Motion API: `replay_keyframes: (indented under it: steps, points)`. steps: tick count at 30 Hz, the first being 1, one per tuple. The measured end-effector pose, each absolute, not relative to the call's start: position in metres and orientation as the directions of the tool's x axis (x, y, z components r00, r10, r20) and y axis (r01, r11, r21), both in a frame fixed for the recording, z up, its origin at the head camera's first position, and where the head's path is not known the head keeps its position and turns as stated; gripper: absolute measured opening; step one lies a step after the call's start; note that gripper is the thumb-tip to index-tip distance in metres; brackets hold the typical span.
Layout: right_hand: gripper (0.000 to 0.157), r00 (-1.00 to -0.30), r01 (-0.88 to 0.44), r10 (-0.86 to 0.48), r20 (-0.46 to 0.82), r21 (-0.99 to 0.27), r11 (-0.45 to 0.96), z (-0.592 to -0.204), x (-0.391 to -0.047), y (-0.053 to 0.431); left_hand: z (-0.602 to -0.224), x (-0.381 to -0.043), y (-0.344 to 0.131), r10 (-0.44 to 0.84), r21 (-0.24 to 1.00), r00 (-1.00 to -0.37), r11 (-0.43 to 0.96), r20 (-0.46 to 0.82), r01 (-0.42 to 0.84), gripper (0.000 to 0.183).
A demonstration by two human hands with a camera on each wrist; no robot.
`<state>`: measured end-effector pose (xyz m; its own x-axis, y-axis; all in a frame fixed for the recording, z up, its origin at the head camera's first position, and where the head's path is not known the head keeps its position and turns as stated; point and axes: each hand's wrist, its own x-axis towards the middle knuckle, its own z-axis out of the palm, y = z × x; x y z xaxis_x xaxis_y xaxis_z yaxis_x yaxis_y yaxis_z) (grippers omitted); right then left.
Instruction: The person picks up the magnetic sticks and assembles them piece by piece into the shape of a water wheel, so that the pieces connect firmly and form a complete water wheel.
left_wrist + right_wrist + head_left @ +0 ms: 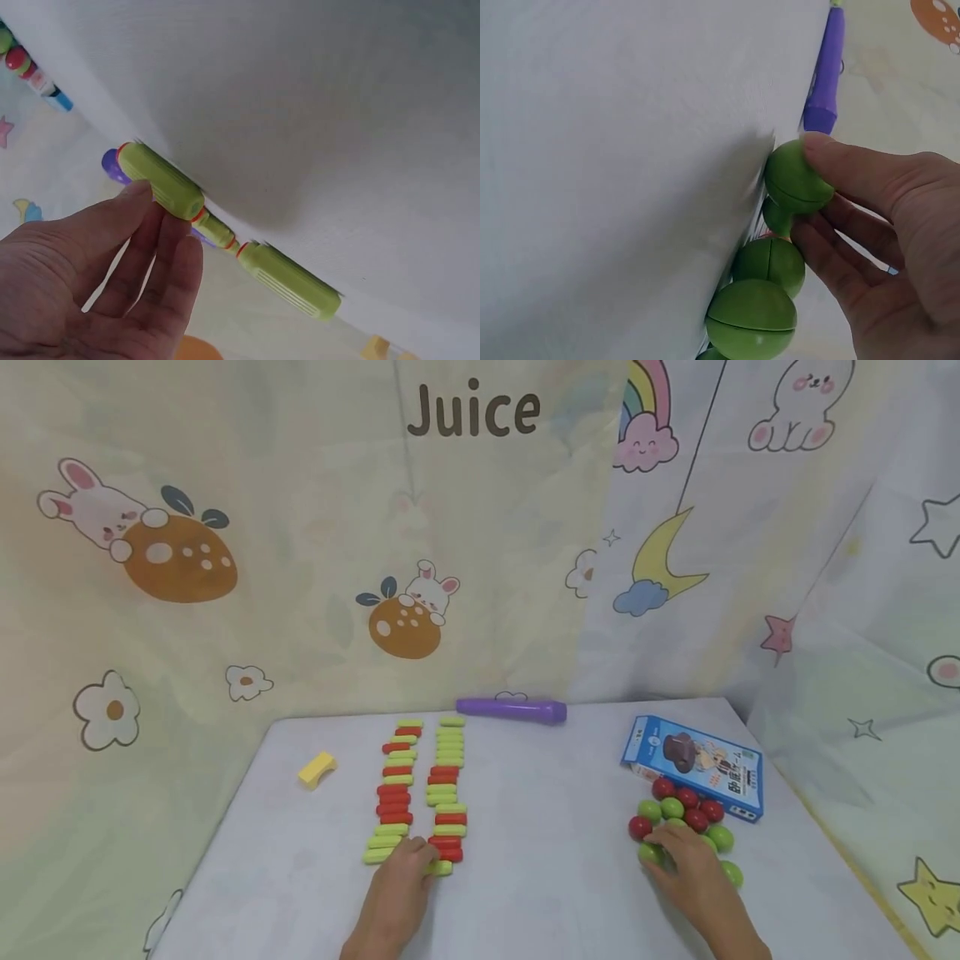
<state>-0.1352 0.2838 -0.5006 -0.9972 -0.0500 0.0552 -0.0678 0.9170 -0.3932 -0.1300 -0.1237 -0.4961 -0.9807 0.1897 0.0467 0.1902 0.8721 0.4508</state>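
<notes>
Two long columns of short ribbed plastic sticks, red ones and yellow-green ones, run away from me on the left. At the near end of the right column my left hand pinches a yellow-green stick between thumb and fingers, and another yellow-green stick lies beside it in the left wrist view. On the right, my right hand pinches a green ball at the near left of a cluster of red balls and green balls. My hand hides part of the cluster.
A blue illustrated box lies behind the balls. At the table's back edge lies a purple microphone-shaped object. A yellow arched block sits left of the sticks on the white table. A printed curtain hangs behind.
</notes>
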Motion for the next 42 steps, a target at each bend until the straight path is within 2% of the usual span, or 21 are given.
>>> replay_keyframes:
  steps: [7,11,16,21,25,28,33,39,42]
  points:
    - [0.036,-0.997,-0.061,-0.074,-0.02,-0.392,0.918,-0.501,-0.137,0.283,-0.496,-0.131,-0.12,0.214,0.432,-0.977,0.881,0.003,0.194,0.021]
    - [0.029,-0.997,-0.077,-0.082,0.014,-0.521,0.85,-0.506,-0.134,0.271,-0.496,-0.128,-0.116,0.242,0.397,-0.97,0.889,0.018,0.229,0.02]
    - [0.028,-0.972,-0.233,-0.191,0.138,-0.67,0.705,-0.518,-0.135,0.253,-0.497,-0.121,-0.101,0.316,0.35,-0.947,0.882,0.06,0.316,0.019]
    - [0.026,-0.932,-0.339,-0.31,0.188,-0.755,0.561,-0.521,-0.142,0.233,-0.495,-0.125,-0.074,0.397,0.334,-0.916,0.872,-0.056,0.357,0.023]
    - [0.027,-0.927,-0.329,-0.334,0.171,-0.798,0.505,-0.523,-0.148,0.218,-0.492,-0.135,-0.052,0.389,0.375,-0.91,0.872,-0.144,0.314,0.026]
    - [0.029,-0.926,-0.321,-0.343,0.161,-0.812,0.487,-0.528,-0.152,0.209,-0.493,-0.141,-0.04,0.366,0.399,-0.917,0.873,-0.159,0.279,0.027]
    - [0.031,-0.926,-0.312,-0.346,0.154,-0.827,0.468,-0.534,-0.157,0.201,-0.497,-0.148,-0.028,0.375,0.391,-0.925,0.863,-0.068,0.321,0.023]
    - [0.031,-0.919,-0.321,-0.359,0.164,-0.841,0.436,-0.534,-0.159,0.197,-0.503,-0.149,-0.023,0.413,0.373,-0.905,0.828,0.099,0.419,0.017]
    - [0.032,-0.914,-0.327,-0.367,0.172,-0.848,0.417,-0.532,-0.159,0.197,-0.503,-0.15,-0.02,0.418,0.363,-0.899,0.823,0.134,0.437,0.017]
